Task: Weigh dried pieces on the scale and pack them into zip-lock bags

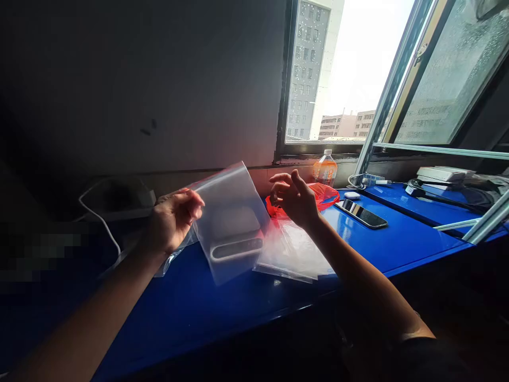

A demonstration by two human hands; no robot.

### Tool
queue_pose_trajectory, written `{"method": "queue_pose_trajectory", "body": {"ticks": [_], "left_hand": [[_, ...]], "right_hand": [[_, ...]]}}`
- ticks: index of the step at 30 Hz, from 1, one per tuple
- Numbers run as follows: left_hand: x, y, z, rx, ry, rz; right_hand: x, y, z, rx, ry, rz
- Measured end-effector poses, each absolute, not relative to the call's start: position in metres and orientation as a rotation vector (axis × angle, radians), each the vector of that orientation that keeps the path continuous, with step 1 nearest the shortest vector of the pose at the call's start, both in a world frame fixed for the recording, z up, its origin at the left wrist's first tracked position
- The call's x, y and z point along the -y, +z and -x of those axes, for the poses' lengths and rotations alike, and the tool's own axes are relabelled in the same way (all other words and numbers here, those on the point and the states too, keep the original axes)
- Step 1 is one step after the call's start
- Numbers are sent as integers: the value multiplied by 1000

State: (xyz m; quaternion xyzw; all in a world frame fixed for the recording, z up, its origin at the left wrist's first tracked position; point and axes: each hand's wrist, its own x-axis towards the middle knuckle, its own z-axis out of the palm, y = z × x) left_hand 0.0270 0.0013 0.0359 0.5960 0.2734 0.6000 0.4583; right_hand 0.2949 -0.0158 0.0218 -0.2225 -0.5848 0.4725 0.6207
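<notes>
My left hand [175,217] is closed on the upper left edge of a frosted plastic bag [230,212], which hangs tilted above the blue table [178,313]. Through the bag shows a pale rounded device with a dark oblong strip; whether it lies inside or behind the bag I cannot tell. To the right, my right hand [295,199] is raised with its fingers apart and loosely curled, holding nothing. Under and beside it lies a stack of clear plastic bags [290,252]. A red plastic bag [328,196] sits just behind my right hand.
Right of my right hand are a phone [362,213] and a small white case [352,196]. An orange drink bottle [325,168] stands by the window. A metal frame [374,127], white boxes [443,174] and black cables [445,196] occupy the right; a white cable [101,223] curves at left.
</notes>
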Motion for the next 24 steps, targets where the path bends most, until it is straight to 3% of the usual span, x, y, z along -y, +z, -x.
{"method": "queue_pose_trajectory", "body": {"ticks": [8,11,24], "left_hand": [[24,24,-43,-979,552,-2266],[23,13,-51,-962,529,-2404],[22,7,-51,-880,451,-2623]], "right_hand": [[34,8,-263,2125,446,728],[41,-4,-249,2340,253,815],[33,-20,-241,2206,269,811]]}}
